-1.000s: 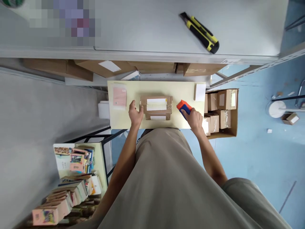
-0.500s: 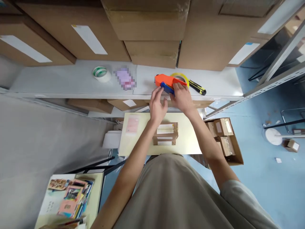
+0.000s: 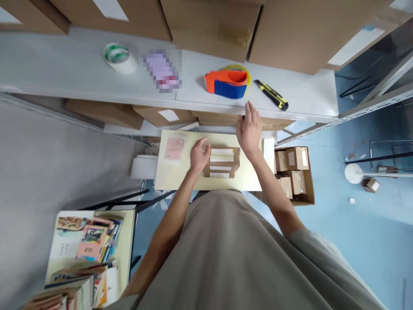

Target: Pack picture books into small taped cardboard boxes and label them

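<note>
A small taped cardboard box [image 3: 222, 162] with white labels lies on the cream table [image 3: 251, 183]. My left hand [image 3: 200, 156] is at the box's left edge, fingers curved and apart; whether it touches the box I cannot tell. My right hand [image 3: 250, 131] hovers in front of the shelf edge, fingers extended, holding nothing. Beyond it, on the grey shelf [image 3: 190, 92], stands an orange and blue tape dispenser [image 3: 227, 84] with a yellow tape roll [image 3: 248, 74] showing behind it. A black and yellow utility knife [image 3: 272, 95] lies to the dispenser's right.
A tape roll [image 3: 120, 59] and a blurred-out purple item [image 3: 161, 71] sit on the shelf at left. Large cartons [image 3: 213, 28] line its back. An open carton [image 3: 309, 189] of small boxes stands right of the table. Books [image 3: 93, 241] cover a side table at lower left.
Both hands have let go of the tape dispenser, which now stands on the shelf. My left hand has come down to the small box; my right hand has drawn back from the shelf.
</note>
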`<state>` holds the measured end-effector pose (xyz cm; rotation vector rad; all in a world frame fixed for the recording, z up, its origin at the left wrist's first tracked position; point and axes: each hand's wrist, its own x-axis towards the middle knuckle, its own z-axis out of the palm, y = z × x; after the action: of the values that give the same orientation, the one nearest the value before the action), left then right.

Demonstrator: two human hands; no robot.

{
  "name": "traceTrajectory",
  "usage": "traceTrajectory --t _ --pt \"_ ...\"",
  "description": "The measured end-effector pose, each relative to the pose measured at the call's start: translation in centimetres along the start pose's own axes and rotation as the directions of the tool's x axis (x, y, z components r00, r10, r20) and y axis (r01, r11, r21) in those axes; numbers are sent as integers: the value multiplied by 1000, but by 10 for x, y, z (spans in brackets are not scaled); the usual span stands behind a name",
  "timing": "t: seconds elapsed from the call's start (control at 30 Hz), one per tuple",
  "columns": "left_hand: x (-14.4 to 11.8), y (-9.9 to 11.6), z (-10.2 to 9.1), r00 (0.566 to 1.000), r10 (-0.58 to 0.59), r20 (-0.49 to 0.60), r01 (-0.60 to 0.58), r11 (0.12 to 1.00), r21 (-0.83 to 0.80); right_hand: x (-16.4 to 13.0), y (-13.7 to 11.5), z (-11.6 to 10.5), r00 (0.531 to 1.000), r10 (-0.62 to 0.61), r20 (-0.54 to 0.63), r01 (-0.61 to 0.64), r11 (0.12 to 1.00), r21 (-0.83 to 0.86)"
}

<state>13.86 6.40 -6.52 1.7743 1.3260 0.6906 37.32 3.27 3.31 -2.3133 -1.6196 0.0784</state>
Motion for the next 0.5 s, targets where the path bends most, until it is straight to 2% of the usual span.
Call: traceTrajectory --t 0.07,0.13,0.2,0.3,0.37,0.5 --pt "-20 -27 -3 982 -186 11 185 981 63 -55 7 28 983 148 107 -155 986 56" --pt "-34 -43 -2 957 -281 68 270 954 133 -101 7 56 908 276 315 -317 945 84" --pt "-41 -48 5 943 -310 119 282 938 203 -130 3 81 829 356 431 -429 900 81" --pt "-43 -48 20 918 -379 113 331 893 303 -149 2 105 769 430 473 -522 849 76" --pt "-43 -48 26 902 -421 97 369 867 334 -153 9 112 745 422 516 -542 834 101" --pt "-42 -58 21 912 -400 93 367 896 249 -162 27 118 748 368 553 -544 817 191"
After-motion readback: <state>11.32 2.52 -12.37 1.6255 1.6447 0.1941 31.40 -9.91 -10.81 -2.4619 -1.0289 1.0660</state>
